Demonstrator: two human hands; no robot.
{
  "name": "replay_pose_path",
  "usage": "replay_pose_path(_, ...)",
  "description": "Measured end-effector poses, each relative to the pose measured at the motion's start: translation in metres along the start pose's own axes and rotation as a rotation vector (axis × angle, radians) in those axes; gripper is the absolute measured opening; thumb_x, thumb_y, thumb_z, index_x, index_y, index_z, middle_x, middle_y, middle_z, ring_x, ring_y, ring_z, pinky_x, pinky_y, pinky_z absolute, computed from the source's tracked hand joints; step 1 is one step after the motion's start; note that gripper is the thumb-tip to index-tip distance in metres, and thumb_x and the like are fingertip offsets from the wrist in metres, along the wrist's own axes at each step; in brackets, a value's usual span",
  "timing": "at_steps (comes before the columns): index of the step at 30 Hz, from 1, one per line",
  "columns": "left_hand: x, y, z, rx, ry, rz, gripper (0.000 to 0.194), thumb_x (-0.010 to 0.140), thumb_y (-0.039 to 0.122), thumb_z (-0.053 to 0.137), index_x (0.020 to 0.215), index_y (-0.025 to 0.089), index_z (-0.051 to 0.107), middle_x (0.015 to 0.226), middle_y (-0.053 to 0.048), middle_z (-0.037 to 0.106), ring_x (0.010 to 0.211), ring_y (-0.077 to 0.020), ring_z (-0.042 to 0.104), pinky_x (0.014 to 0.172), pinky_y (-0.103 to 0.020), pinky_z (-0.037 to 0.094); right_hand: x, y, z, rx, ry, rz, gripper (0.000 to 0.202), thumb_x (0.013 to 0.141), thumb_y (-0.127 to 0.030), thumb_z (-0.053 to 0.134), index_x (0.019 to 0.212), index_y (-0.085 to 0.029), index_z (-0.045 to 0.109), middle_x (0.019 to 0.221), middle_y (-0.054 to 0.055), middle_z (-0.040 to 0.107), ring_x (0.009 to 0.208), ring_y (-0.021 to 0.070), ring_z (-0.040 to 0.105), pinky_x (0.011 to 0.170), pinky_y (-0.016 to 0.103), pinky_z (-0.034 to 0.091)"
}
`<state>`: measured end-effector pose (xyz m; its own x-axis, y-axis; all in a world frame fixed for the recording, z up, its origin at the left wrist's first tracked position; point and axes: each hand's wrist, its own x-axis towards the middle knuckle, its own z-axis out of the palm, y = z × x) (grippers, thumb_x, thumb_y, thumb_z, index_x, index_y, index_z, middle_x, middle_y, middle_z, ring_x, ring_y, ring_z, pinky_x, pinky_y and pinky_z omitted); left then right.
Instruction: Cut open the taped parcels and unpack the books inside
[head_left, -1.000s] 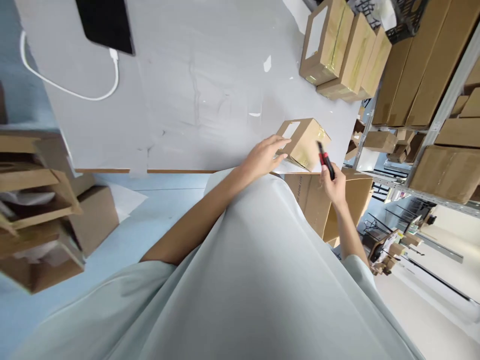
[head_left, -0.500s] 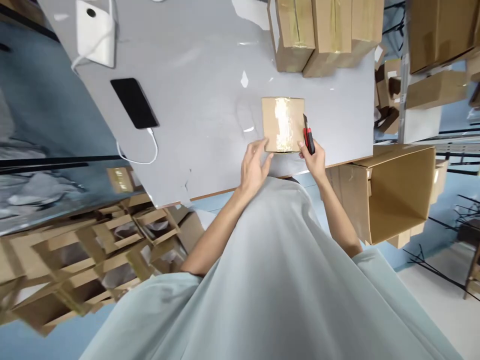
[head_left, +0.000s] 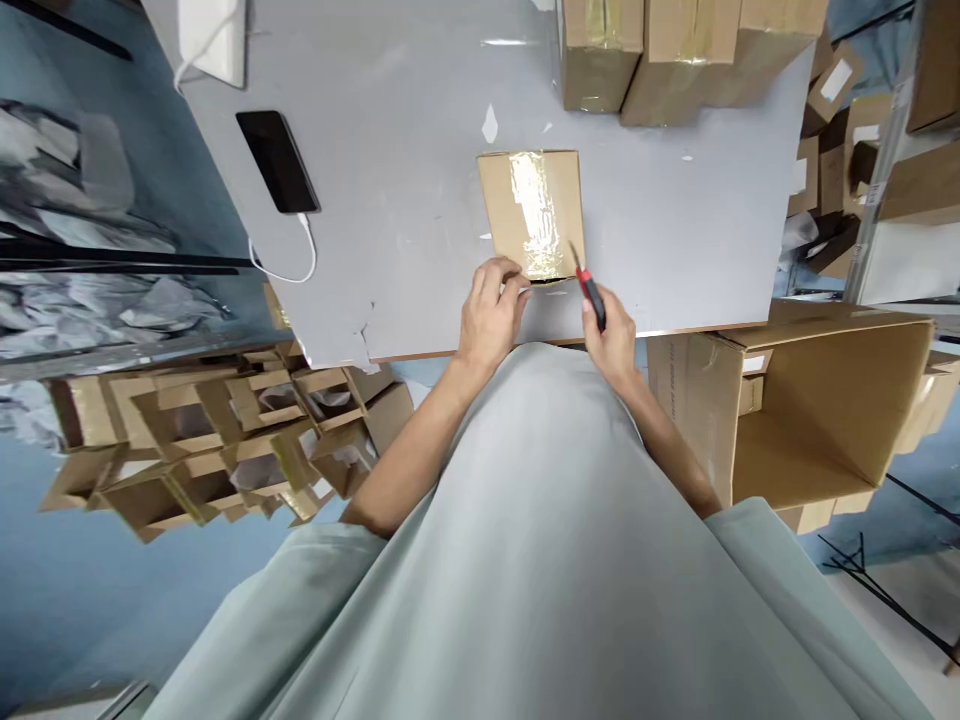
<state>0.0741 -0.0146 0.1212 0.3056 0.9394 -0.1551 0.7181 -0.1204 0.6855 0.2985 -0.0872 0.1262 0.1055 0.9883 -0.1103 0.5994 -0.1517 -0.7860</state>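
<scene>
A small cardboard box (head_left: 501, 205) with a strip of shiny clear tape down its top lies on the grey table, slightly turned. At its near left corner my left hand (head_left: 491, 308) has curled fingers gripping the edge; the fingertips are partly hidden. My right hand (head_left: 611, 335) is wrapped around a red and black utility knife (head_left: 591, 295). The knife's blade is out and points away from me, over the box's near right corner. A narrow dark gap shows along the near edge of the box.
Several taped cartons (head_left: 600, 75) stand at the table's far right. A black phone (head_left: 277, 160) on a white cable and a white device (head_left: 214, 45) lie on the left. A big open carton (head_left: 817, 400) is beside the table at right, and several open boxes (head_left: 202, 430) are at lower left.
The box has shifted left and turned a little. My right hand has brought the knife from beside the box to its near right corner. My left fingers have curled in. The view has shifted.
</scene>
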Motion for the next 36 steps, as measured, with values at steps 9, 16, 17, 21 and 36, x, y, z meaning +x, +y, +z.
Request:
replay_pose_path(9, 0.005, -0.002, -0.004, 0.099, 0.02, 0.061, 0.024, 0.118, 0.045, 0.056, 0.118, 0.029, 0.074, 0.137, -0.013, 0.073, 0.138, -0.0341, 0.062, 0.097, -0.041, 0.062, -0.041, 0.03, 0.025, -0.019, -0.126, 0.031, 0.056, 0.122, -0.061, 0.04, 0.148, -0.023, 0.073, 0.14, 0.015, 0.083, 0.128, 0.0304, 0.081, 0.11, 0.041, 0.065)
replay_pose_path(16, 0.004, 0.018, -0.021, 0.13, 0.059, 0.173, 0.025, 0.12, 0.044, 0.053, 0.117, 0.028, 0.072, 0.116, -0.011, 0.073, 0.118, -0.0328, 0.064, 0.107, -0.049, 0.056, -0.048, 0.013, 0.008, -0.008, -0.075, 0.047, 0.054, 0.123, -0.053, 0.041, 0.155, -0.022, 0.071, 0.148, 0.016, 0.081, 0.136, 0.0321, 0.079, 0.12, 0.047, 0.064)
replay_pose_path(17, 0.005, 0.02, -0.024, 0.115, 0.063, 0.185, 0.027, 0.12, 0.046, 0.053, 0.116, 0.027, 0.072, 0.115, -0.011, 0.072, 0.116, -0.0327, 0.064, 0.108, -0.05, 0.056, -0.048, 0.009, 0.005, -0.008, -0.074, 0.047, 0.054, 0.123, -0.052, 0.041, 0.159, -0.022, 0.069, 0.151, 0.016, 0.08, 0.14, 0.0318, 0.078, 0.122, 0.047, 0.063)
replay_pose_path(21, 0.013, 0.024, -0.032, 0.071, 0.067, 0.202, 0.033, 0.12, 0.051, 0.05, 0.112, 0.027, 0.072, 0.113, -0.011, 0.072, 0.114, -0.0334, 0.064, 0.109, -0.053, 0.055, -0.044, -0.004, -0.005, -0.028, -0.072, 0.046, 0.056, 0.123, -0.05, 0.042, 0.168, -0.024, 0.063, 0.161, 0.013, 0.075, 0.151, 0.0297, 0.072, 0.128, 0.046, 0.06)
replay_pose_path(36, 0.03, 0.022, -0.041, 0.023, -0.017, 0.182, 0.035, 0.118, 0.057, 0.053, 0.112, 0.03, 0.074, 0.113, -0.011, 0.072, 0.114, -0.0342, 0.063, 0.104, -0.052, 0.055, -0.027, -0.018, 0.0, -0.036, -0.066, 0.054, 0.054, 0.124, -0.045, 0.038, 0.171, -0.029, 0.059, 0.163, 0.008, 0.074, 0.151, 0.027, 0.072, 0.128, 0.048, 0.061)
